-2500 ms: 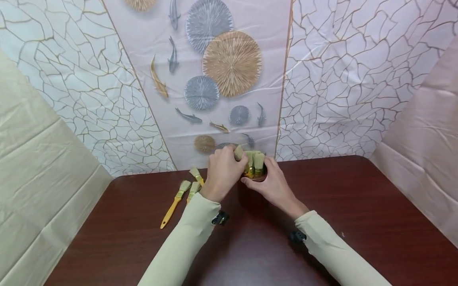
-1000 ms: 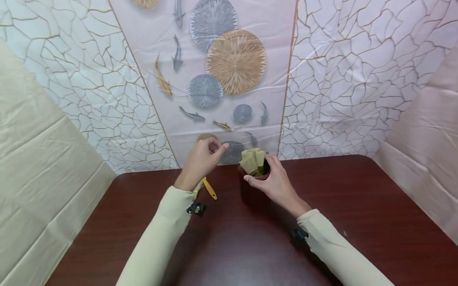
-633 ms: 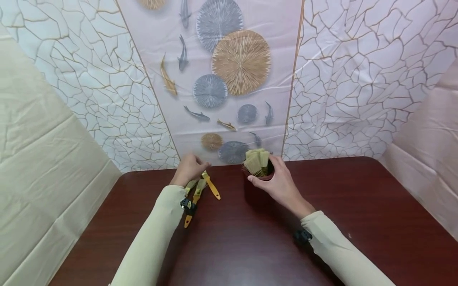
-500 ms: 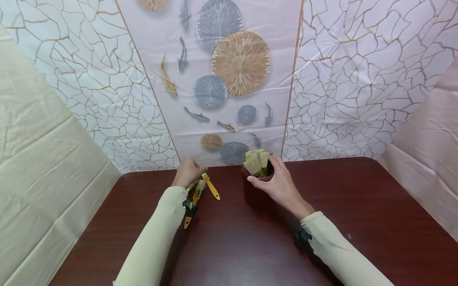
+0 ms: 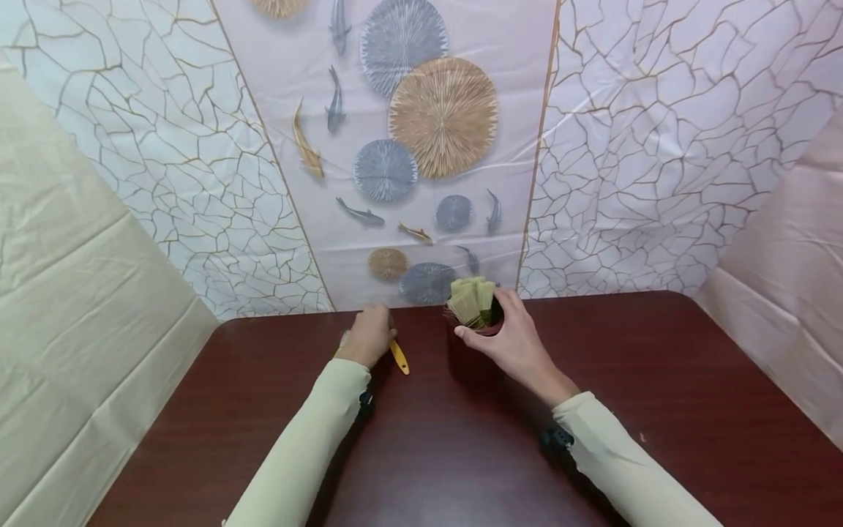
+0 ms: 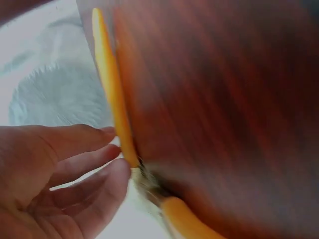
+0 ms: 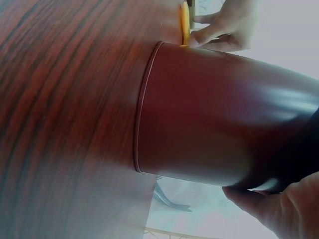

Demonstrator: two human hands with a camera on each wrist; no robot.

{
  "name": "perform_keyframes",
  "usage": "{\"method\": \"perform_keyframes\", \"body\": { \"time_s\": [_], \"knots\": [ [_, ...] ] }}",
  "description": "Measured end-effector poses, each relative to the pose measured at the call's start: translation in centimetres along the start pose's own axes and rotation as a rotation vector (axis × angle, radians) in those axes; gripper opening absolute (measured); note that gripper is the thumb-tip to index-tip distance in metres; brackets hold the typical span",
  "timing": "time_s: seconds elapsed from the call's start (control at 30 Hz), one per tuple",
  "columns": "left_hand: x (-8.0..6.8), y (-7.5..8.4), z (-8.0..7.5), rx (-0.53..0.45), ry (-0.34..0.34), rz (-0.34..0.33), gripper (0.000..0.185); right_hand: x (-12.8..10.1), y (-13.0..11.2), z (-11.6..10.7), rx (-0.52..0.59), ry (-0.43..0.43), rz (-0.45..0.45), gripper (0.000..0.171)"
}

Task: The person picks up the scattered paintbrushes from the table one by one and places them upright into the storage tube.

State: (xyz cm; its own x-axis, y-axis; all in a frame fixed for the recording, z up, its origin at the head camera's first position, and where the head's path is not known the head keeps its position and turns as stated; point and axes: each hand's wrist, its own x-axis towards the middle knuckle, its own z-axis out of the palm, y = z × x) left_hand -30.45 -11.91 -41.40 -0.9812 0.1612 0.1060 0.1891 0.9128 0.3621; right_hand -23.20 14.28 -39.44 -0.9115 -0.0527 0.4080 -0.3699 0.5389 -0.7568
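The left hand [image 5: 369, 340] is no longer up at the cup [image 5: 489, 326] in the middle of the head view, where it was pressing among the bristles beside the right hand. It has swung out to the left and come down onto the loose brushes [image 5: 399, 356] lying at the centre left, and it is now covering them, so that only one yellow handle is showing from under it, where three were lying in plain sight. In the left wrist view its fingers [image 6: 94, 184] are closing about a handle [image 6: 112, 94]. The brushes in the cup [image 5: 469, 300] are now standing bare.
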Motion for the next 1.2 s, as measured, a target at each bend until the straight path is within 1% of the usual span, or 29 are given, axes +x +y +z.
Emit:
{"method": "perform_keyframes", "body": {
  "time_s": [0.07,0.1,0.2,0.27,0.37,0.43,0.47,0.57,0.63,0.67,0.7,0.73,0.83,0.87,0.93,1.1,1.2],
  "knots": [
    [-0.5,0.8,-0.3,0.021,-0.017,0.054,0.008,0.0,0.0,-0.2,0.000,0.003,-0.002,0.090],
    [-0.8,1.1,-0.5,0.027,-0.025,0.085,0.007,0.1,0.0,-0.2,-0.002,0.004,-0.003,0.090],
    [-1.9,1.7,-0.7,0.013,-0.071,0.145,0.007,0.2,0.0,-0.4,-0.006,0.007,-0.005,0.090],
    [-2.6,2.1,-0.7,-0.012,-0.116,0.168,0.009,0.2,0.0,-0.5,-0.010,0.007,-0.002,0.090],
    [-3.3,2.6,-0.9,-0.060,-0.184,0.172,0.006,0.2,0.0,-0.7,-0.019,0.009,0.000,0.091],
    [-3.5,2.7,-0.9,-0.092,-0.205,0.171,0.003,0.2,0.1,-0.9,-0.025,0.014,0.000,0.091],
    [-3.5,2.7,-0.9,-0.113,-0.202,0.167,0.007,0.2,0.1,-0.9,-0.025,0.016,0.000,0.091],
    [-3.5,2.5,-0.9,-0.190,-0.167,0.120,0.019,0.1,0.2,-0.9,-0.023,0.019,0.001,0.089],
    [-3.6,2.2,-0.9,-0.258,-0.138,0.050,0.024,0.0,0.2,-0.7,-0.017,0.013,0.003,0.088],
    [-3.7,2.1,-0.9,-0.272,-0.122,0.011,0.022,0.0,0.2,-0.6,-0.012,0.007,0.004,0.088],
    [-3.8,2.0,-0.9,-0.279,-0.109,-0.028,0.020,0.0,0.2,-0.5,-0.009,0.001,0.004,0.088],
    [-3.8,1.8,-0.8,-0.274,-0.098,-0.063,0.023,0.0,0.2,-0.3,-0.006,-0.004,0.006,0.089],
    [-3.9,1.7,-0.6,-0.233,-0.089,-0.140,0.046,0.1,0.0,0.0,-0.003,-0.010,0.002,0.090],
    [-3.8,1.7,-0.5,-0.212,-0.093,-0.147,0.053,0.1,0.0,0.1,0.000,-0.008,0.003,0.090],
    [-3.6,1.8,-0.2,-0.183,-0.103,-0.150,0.056,0.2,-0.1,0.1,-0.002,0.000,0.004,0.090],
    [-3.2,2.4,0.5,-0.149,-0.141,-0.157,0.046,0.0,-0.1,-0.1,-0.006,0.004,0.006,0.091],
    [-3.2,2.6,0.7,-0.136,-0.167,-0.162,0.046,0.0,0.0,-0.1,-0.010,0.001,0.005,0.092]
  ]
}}
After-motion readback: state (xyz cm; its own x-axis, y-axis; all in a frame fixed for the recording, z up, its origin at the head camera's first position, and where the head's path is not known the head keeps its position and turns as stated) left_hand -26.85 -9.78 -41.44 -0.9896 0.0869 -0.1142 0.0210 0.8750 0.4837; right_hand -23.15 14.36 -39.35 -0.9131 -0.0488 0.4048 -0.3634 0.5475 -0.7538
